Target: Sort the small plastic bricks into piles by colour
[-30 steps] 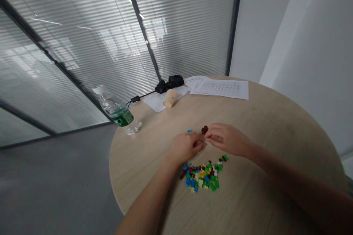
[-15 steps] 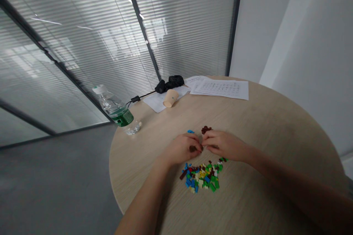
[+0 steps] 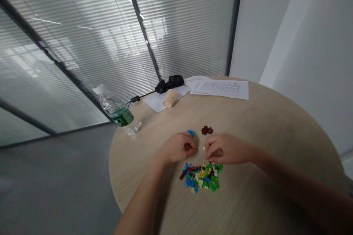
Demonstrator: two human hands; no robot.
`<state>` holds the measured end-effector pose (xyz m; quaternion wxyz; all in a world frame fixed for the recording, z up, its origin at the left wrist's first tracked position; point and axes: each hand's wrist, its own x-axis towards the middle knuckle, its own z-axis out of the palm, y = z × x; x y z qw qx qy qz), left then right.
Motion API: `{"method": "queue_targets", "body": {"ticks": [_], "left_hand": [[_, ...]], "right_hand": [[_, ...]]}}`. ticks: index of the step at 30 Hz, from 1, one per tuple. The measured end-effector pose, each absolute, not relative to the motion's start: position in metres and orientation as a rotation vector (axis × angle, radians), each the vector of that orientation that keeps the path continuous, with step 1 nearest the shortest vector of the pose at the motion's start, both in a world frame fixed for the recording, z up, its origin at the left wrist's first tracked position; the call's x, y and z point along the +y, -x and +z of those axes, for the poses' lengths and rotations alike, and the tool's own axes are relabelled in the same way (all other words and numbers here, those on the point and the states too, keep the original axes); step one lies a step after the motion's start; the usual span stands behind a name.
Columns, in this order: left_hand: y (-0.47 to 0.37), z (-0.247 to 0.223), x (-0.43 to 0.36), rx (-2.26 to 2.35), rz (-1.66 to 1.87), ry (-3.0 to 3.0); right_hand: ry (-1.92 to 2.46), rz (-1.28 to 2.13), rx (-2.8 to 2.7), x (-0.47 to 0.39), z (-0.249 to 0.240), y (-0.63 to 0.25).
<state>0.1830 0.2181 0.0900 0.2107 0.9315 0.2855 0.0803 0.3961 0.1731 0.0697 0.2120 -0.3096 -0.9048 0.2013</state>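
Note:
My left hand (image 3: 178, 148) rests over the table with thumb and forefinger pinched together. Whatever it holds, if anything, is too small to name. Just beyond its fingers lies a small group of blue bricks (image 3: 191, 132). My right hand (image 3: 227, 149) has its fingertips pressed together at the far edge of a mixed pile of toy bricks (image 3: 202, 176); any piece between them is hidden. The pile holds blue, green, yellow, white, red and brown bricks. A tiny white brick (image 3: 203, 148) lies between my hands. Dark brown bricks (image 3: 207, 130) form a cluster beyond my right hand.
On the round wooden table (image 3: 248, 125), a clear bottle with a green label (image 3: 122, 116) stands at the left edge. A paper cup (image 3: 170, 98) lies tipped on a sheet. Black bunched material (image 3: 173, 82), a cable (image 3: 135, 99) and printed papers (image 3: 220, 88) sit at the back.
My hands have moved apart, the left a little leftward. The right has come nearer, its fingertips now at the pile. The white brick and the whole brown cluster now show.

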Motion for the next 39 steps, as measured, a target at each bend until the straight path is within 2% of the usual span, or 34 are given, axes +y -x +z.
{"method": "queue_targets", "body": {"ticks": [12,23,30,39], "left_hand": [[-0.185,0.095,0.215,0.766,0.277,-2.497],[-0.189,0.088,0.210,0.703,0.102,-2.324],[-0.191,0.086,0.208,0.722,0.076,-2.342],[-0.193,0.089,0.206,0.742,0.006,-2.391]], "right_hand": [[0.899,0.560,-2.549,0.174,0.070,-0.396],[1.466,0.198,-1.989,0.205,0.049,-0.412],[1.419,0.162,-2.017,0.211,0.037,-0.412],[1.357,0.179,-1.994,0.200,0.051,-0.407]]}}
